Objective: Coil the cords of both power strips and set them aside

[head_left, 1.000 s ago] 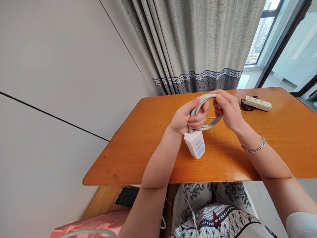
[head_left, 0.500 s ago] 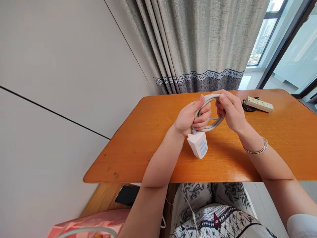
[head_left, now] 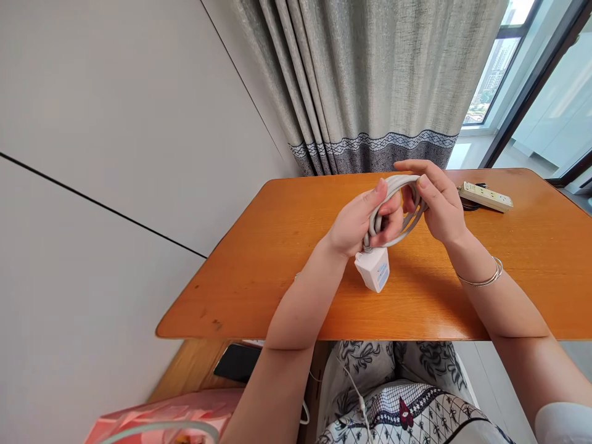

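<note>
Left hand [head_left: 357,223]: fingers curled shut around the bundled strands of the cord coil, thumb laid along its upper arc; it grips just above the socket block.
Right hand [head_left: 438,200]: fingers bent over the top right of the coil and pinching the strands; the thumb is mostly hidden behind the loop.
Cord coil [head_left: 396,182]: smooth, round, pale grey cable wound into several loose oval loops, held upright between both hands above the middle of the desk.
Socket block [head_left: 372,270]: small, boxy white plastic body with rounded corners and light blue panels on one face; it hangs from the coil's lower end by a ribbed strain relief, tilted, right under the left hand. Whether its bottom corner touches the desk cannot be told.
Desk [head_left: 277,265]: glossy orange-brown wood, flat top with rounded corners and a few dark specks near the front left edge.
Power strip [head_left: 486,196]: long, cream, rectangular bar lying flat at the far right of the desk, with a dark cord bunched at its near end.
Bangle [head_left: 485,279]: thin silvery metal rings on the right wrist.
Curtain [head_left: 370,80]: coarse grey woven cloth in vertical pleats with a darker patterned band along the hem, hanging behind the desk.
</note>
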Tool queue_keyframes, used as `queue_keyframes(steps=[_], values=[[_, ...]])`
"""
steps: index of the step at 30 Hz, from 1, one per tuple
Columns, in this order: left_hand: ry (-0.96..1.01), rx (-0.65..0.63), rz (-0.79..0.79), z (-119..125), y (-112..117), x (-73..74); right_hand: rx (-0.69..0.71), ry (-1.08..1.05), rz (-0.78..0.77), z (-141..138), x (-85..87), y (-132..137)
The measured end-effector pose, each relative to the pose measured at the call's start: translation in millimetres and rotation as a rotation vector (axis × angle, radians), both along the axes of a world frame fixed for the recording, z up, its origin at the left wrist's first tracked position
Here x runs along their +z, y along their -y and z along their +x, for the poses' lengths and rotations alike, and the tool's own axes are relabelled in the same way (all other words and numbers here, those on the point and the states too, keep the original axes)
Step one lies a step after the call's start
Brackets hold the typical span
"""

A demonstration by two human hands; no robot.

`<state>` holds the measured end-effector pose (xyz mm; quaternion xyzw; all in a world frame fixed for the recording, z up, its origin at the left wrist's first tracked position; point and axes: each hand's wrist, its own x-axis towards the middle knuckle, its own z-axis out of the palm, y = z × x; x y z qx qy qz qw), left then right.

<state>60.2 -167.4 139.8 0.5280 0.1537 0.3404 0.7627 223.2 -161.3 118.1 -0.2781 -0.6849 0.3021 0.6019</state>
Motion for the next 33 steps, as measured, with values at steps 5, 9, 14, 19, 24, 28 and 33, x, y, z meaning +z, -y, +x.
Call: queue_keyframes(steps=[5,9,14,19,24,28,33], values=[[0.065,0.084,-0.007,1,0,2.2,-0.017,-0.015,-0.035,3,-1.8,-4],[0.136,0.153,-0.047,-2,-1,2.4,0.057,-0.070,-0.085,0,-9.1,-12],[0.162,0.160,-0.125,4,4,-0.9,-0.003,-0.133,-0.111,-7,-17.0,-13],[0.186,0.241,-0.015,10,11,-2.8,-0.083,-0.182,-0.109,-13,-17.9,-10],[0.162,0.413,0.226,4,10,1.0,-0.048,-0.140,-0.108,-18,-20.6,-16],[0.208,0.517,0.395,-5,7,8.0,0.132,-0.103,-0.201,-21,-27.5,-22],[0.332,0.633,0.534,-21,8,23.0,0.249,0.079,-0.199,-21,-38.8,-27]])
